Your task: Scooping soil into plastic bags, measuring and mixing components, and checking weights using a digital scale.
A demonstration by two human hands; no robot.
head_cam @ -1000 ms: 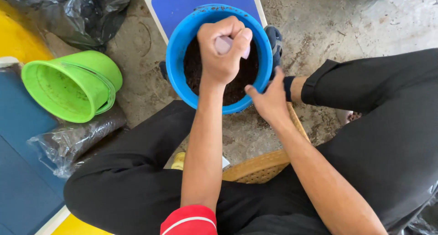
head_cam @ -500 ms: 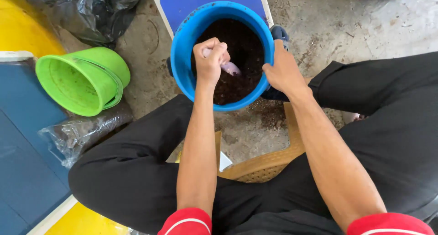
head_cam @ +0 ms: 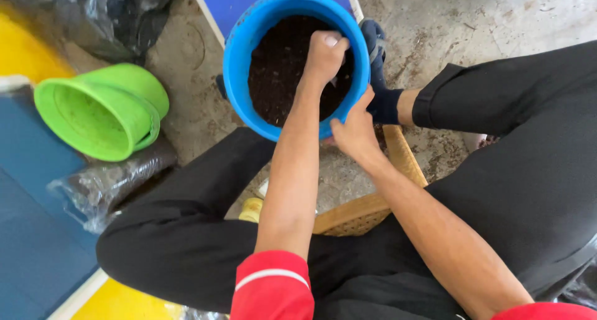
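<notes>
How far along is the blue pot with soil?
Done: the blue pot already holds dark soil well up its wall. In hand: the left hand works inside it, fist closed, while the right hand grips the rim. Left: the green pot lies tipped and empty.

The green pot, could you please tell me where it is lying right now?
In the head view the green pot lies tipped on its side at the left, on the floor beside the blue bucket.
</notes>
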